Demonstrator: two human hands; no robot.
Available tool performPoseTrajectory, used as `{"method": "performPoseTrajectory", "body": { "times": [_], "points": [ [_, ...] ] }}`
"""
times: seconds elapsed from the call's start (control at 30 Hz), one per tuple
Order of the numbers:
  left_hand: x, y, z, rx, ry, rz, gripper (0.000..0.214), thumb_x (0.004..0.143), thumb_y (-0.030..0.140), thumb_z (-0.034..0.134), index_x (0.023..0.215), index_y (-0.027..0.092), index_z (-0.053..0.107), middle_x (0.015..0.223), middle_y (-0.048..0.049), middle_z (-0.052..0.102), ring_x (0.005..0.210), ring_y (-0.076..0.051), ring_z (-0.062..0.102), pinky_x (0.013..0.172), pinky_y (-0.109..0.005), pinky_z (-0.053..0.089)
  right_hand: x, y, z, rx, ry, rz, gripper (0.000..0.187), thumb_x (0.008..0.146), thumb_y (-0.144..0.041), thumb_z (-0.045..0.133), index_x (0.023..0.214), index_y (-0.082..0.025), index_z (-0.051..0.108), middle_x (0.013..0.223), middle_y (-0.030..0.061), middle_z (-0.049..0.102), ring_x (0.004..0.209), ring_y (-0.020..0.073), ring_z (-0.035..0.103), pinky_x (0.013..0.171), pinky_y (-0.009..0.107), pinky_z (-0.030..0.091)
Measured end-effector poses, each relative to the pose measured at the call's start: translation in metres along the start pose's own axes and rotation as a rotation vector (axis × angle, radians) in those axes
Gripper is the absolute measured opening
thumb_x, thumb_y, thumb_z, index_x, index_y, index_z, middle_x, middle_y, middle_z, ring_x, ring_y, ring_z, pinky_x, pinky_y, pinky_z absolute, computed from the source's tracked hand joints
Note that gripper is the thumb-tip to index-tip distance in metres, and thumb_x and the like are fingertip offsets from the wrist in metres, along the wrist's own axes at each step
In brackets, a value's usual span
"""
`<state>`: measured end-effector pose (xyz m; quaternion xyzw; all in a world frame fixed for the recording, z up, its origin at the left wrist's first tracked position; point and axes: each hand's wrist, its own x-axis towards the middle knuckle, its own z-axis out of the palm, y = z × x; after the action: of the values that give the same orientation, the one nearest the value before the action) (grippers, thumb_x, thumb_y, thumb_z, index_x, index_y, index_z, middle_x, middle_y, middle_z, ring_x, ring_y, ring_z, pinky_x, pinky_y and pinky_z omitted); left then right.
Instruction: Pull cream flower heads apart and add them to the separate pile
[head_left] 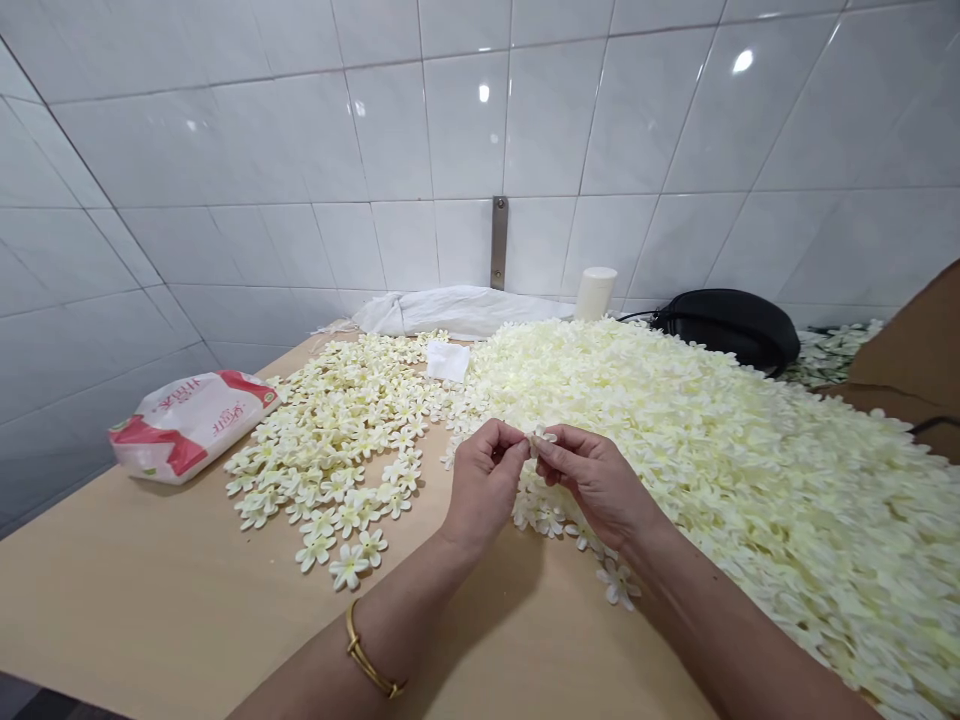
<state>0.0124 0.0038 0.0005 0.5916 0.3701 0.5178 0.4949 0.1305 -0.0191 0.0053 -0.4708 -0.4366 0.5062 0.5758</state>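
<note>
White flower (pixel 545 436) (mostly hidden) now being pinched by left hand (pixel 486 480) and right hand (pixel 600 482), presumably for steadier control.

Packet (pixel 196 425) left, flower piles (pixel 720 460) right — all on the table (pixel 187 590).

Pale yellow and white flower heap (pixel 735 450) — behind it, a black case (pixel 735 325); left of it, cream, yellow-centred flowers (pixel 322 420) and a white packet (pixel 199 420) patched with red — beneath, tan tabletop (pixel 187 590).
</note>
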Motion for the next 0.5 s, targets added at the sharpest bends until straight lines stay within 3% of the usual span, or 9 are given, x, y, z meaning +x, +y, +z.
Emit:
{"method": "performPoseTrajectory", "body": {
  "times": [0.23,0.5],
  "points": [
    [-0.0006,-0.0014,0.0024,-0.037,-0.015,-0.075,0.01,0.069,0.024,0.056,0.064,0.015,0.053,0.056,0.0031,0.049,0.053,-0.008,0.043,0.051,-0.021,0.037,0.0,0.0029,-0.0002,-0.273,0.114,-0.199,0.03,0.069,-0.039,0.061,0.054,-0.018,0.046,0.05,-0.0059,0.036,0.05,0.0088,0.03,0.048,0.023,0.026],
    [-0.0003,0.0016,0.0023,-0.275,-0.087,-0.205,0.021,0.07,0.034,0.06,0.072,0.013,0.059,0.064,0.0005,0.055,0.054,-0.008,0.049,0.054,-0.021,0.042,-0.0028,-0.001,-0.0015,-0.498,0.143,-0.266,0.04,0.073,-0.049,0.053,0.052,-0.021,0.035,0.048,-0.0068,0.026,0.046,0.0083,0.023,0.042,0.023,0.02]
  ]
}}
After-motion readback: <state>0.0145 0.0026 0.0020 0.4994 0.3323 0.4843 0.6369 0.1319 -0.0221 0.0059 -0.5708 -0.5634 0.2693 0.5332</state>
